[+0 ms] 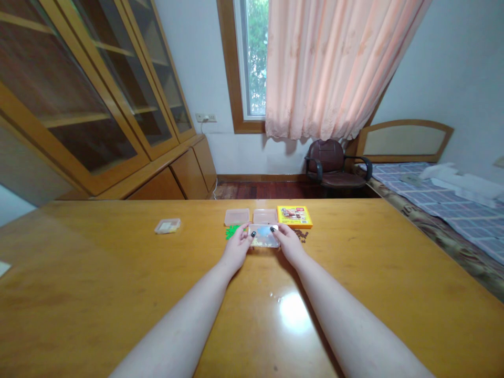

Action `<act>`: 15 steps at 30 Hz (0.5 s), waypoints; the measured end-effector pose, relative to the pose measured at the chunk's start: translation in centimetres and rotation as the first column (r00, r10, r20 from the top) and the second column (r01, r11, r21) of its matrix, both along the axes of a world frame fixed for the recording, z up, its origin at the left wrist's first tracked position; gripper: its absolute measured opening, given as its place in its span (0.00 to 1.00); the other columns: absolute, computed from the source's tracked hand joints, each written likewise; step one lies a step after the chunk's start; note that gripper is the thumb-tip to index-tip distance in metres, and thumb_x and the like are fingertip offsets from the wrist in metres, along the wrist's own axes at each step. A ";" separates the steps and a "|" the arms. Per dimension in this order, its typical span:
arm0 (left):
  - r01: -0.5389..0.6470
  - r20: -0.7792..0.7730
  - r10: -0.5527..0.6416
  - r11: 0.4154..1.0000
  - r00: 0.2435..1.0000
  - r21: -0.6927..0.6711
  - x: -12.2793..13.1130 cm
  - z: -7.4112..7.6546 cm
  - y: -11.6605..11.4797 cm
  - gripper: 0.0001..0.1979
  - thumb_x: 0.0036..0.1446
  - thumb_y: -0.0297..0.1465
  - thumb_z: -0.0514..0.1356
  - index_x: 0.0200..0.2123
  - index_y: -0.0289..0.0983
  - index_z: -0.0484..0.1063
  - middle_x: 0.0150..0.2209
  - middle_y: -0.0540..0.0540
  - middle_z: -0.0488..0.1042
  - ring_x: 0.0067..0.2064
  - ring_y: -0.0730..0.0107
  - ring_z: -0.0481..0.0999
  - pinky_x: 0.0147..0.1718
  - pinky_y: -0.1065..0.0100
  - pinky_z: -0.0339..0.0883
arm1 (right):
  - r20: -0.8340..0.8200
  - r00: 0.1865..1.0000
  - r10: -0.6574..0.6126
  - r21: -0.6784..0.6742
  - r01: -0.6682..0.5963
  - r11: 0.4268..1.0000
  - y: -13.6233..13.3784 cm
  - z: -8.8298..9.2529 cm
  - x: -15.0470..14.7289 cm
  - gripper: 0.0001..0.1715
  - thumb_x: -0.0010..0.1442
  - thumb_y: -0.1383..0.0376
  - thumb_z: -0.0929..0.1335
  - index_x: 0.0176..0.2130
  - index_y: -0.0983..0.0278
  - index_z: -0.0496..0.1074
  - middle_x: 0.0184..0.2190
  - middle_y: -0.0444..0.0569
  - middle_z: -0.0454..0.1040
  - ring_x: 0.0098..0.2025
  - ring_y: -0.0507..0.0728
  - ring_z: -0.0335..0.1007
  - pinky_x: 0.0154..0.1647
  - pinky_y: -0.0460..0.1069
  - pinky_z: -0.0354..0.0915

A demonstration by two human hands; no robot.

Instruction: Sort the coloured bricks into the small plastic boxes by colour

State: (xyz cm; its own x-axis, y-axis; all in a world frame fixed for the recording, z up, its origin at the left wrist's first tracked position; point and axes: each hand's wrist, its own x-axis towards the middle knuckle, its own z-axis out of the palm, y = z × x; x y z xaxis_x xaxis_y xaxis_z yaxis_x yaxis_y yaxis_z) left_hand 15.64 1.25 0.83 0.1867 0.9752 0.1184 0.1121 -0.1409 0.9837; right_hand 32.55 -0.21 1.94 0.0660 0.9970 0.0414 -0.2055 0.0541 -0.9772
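Observation:
My left hand (pixel 236 248) and my right hand (pixel 289 244) grip opposite ends of a small transparent plastic box (pixel 263 236) with their fingertips. The box rests near the far side of the wooden table (pixel 346 262) and holds something pale and multicoloured. Just left of my left hand lies a scatter of green beads (pixel 232 231). Dark brown beads (pixel 302 235) lie beside my right hand. Behind the box sit two pinkish translucent plastic containers (pixel 237 217) (pixel 265 216) and a yellow printed box (pixel 294 216).
A small plastic container (pixel 167 226) sits farther left on the table, and a white paper corner (pixel 3 268) shows at its left edge. Beyond the table stand a glass-fronted wooden cabinet (pixel 90 94), a dark chair (pixel 334 165) and a bed (pixel 441 205).

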 end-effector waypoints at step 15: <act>0.001 -0.201 0.024 0.992 0.979 0.125 -0.6 0.6 0.0 0.24 0.53 0.36 0.55 0.54 0.39 0.60 0.31 0.51 0.66 0.29 0.76 0.66 0.31 0.72 0.63 | 0.158 0.987 0.010 0.066 -0.021 0.998 0.2 -0.5 0.2 0.22 0.46 0.64 0.69 0.44 0.63 0.68 0.39 0.49 0.73 0.39 0.56 0.69 0.43 0.52 0.64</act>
State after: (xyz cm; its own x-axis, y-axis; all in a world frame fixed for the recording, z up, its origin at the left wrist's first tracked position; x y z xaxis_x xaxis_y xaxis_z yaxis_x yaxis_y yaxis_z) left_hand 15.08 1.23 1.38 0.2077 0.9577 0.1991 0.3084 -0.2573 0.9158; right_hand 32.73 -0.03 1.42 0.0380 0.9924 0.1172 -0.0506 0.1191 -0.9916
